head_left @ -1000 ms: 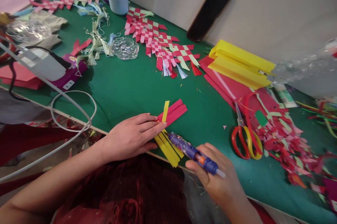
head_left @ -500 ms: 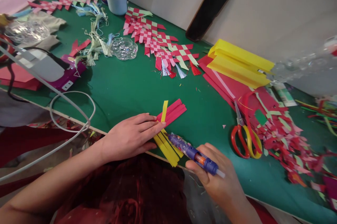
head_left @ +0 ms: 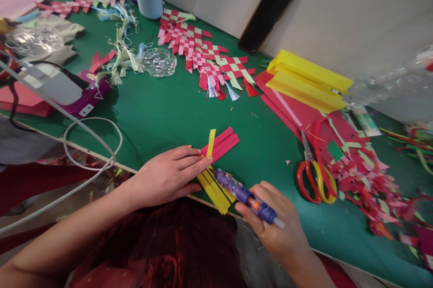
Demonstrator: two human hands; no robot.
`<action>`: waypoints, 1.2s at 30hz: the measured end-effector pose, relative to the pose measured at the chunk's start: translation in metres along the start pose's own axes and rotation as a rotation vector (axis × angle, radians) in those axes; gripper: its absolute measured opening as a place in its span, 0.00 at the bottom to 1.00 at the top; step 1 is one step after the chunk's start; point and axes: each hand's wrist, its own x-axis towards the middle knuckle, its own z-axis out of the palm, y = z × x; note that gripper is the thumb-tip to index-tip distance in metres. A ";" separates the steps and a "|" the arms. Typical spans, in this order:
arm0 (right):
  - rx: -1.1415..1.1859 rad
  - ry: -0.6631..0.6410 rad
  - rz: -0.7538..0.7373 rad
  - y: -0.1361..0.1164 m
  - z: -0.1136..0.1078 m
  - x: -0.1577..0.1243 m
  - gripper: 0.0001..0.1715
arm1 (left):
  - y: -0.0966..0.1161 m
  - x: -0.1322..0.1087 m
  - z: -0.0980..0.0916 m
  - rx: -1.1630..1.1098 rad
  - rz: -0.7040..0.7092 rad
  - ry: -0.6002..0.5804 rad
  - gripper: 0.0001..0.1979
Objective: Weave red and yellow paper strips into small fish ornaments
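My left hand (head_left: 171, 168) lies flat with fingers outstretched, pressing a small weave of paper strips against the table. Red paper strips (head_left: 225, 141) stick out past its fingertips toward the upper right, and yellow paper strips (head_left: 216, 193) fan out below toward the table edge. One short yellow strip (head_left: 211, 141) points upward. In my right hand (head_left: 279, 218) is a purple hot glue gun (head_left: 238, 191), with a clear glue stick poking out of its back end. The nozzle is at the yellow strips beside my left fingertips; its exact contact is hidden.
Red-yellow scissors (head_left: 313, 180) lie right, beside paper scraps (head_left: 368, 189). Behind are folded yellow paper (head_left: 307, 83), woven paper fish (head_left: 206, 49), a dish of beads (head_left: 160, 62) and a phone (head_left: 267, 15) against the wall. A white cable (head_left: 113, 148) loops at the left edge.
My right hand and the glue gun have shifted slightly left and up, bringing the nozzle a little closer to my left fingertips. My left hand and the strips stay in place.
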 end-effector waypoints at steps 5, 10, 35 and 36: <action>-0.007 -0.035 0.027 -0.001 -0.005 0.003 0.26 | 0.000 0.000 0.001 -0.002 0.006 0.003 0.27; 0.006 -0.026 0.035 -0.001 -0.003 0.003 0.26 | 0.000 0.000 0.001 -0.004 0.008 0.006 0.27; 0.052 -0.023 -0.003 0.003 0.002 0.005 0.25 | 0.000 0.001 -0.002 0.007 0.010 -0.002 0.27; 0.046 -0.020 0.001 0.003 0.002 0.005 0.26 | -0.001 0.001 -0.001 0.007 0.008 -0.003 0.27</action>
